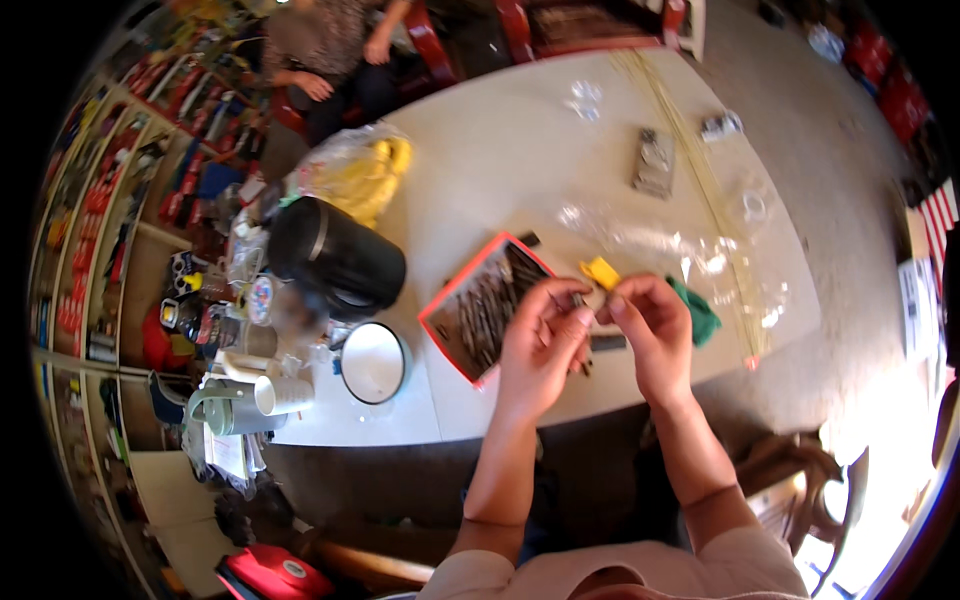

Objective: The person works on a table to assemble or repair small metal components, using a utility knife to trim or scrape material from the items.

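Observation:
Both my hands meet over the near part of the table. My left hand (540, 350) pinches a small greyish piece (592, 299), too small to name, between thumb and fingers. My right hand (655, 335) closes its thumb and fingers near the same piece, by a small yellow piece (601, 272) that sticks up between the two hands. Which fingers hold the yellow piece I cannot tell. Just left of my left hand lies a shallow box (443, 338) with a red rim, filled with many slim dark metal-looking pieces (490, 300). My left hand partly covers its right side.
A black canister (335, 260), a white bowl (374, 362) and a yellow bag (365, 180) stand on the left. A green cloth (697, 310) lies by my right hand. Farther off are clear plastic wrap (640, 235), a grey metal block (654, 162) and long thin strips (690, 130). A person (335, 50) sits at far left.

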A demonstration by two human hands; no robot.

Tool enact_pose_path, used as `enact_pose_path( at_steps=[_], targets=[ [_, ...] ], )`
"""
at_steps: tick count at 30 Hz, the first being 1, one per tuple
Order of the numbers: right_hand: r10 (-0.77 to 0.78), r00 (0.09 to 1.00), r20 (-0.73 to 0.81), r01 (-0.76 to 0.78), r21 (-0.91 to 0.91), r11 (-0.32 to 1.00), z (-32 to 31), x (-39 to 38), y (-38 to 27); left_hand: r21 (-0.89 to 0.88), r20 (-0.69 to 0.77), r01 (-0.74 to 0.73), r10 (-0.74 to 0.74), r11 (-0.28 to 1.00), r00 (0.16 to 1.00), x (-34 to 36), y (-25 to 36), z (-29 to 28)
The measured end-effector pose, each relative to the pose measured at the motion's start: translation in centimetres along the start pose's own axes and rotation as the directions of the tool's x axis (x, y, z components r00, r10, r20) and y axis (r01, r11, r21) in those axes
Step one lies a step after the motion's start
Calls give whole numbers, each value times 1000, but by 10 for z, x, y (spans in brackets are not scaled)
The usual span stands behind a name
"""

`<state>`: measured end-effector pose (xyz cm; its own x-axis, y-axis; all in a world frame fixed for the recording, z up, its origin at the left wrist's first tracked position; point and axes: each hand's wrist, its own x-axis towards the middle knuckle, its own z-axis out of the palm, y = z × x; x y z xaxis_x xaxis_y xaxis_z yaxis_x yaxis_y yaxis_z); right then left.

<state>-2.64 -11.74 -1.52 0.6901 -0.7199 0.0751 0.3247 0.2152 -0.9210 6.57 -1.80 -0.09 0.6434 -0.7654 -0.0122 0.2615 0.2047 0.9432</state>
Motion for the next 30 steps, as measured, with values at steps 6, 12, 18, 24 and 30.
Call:
enact_pose_path(
  at_steps=[6, 12, 18, 24, 30],
  targets=[
    [136, 987, 88, -152, 205, 967, -6, 2, 1, 46, -47, -60, 62, 997, 997, 3, -9, 8],
    [86, 995, 52, -90, 94, 992, -9, 0, 3, 152, -70, -111, 123, 982, 990, 4, -8, 12],
    [-84, 995, 44, 88, -91, 992, -6, -4, 4, 254, -134, -170, 209, 952, 969, 3, -20, 8],
    [-428, 896, 117, 420, -534, 733, 2, -7, -6, 403, -182, -222, 316, 888, 931, -2, -13, 13],
    [-557, 783, 276, 575, -665, 477, -2, -7, -13, 311, -213, -205, 279, 928, 937, -2, -7, 20]
  ],
)
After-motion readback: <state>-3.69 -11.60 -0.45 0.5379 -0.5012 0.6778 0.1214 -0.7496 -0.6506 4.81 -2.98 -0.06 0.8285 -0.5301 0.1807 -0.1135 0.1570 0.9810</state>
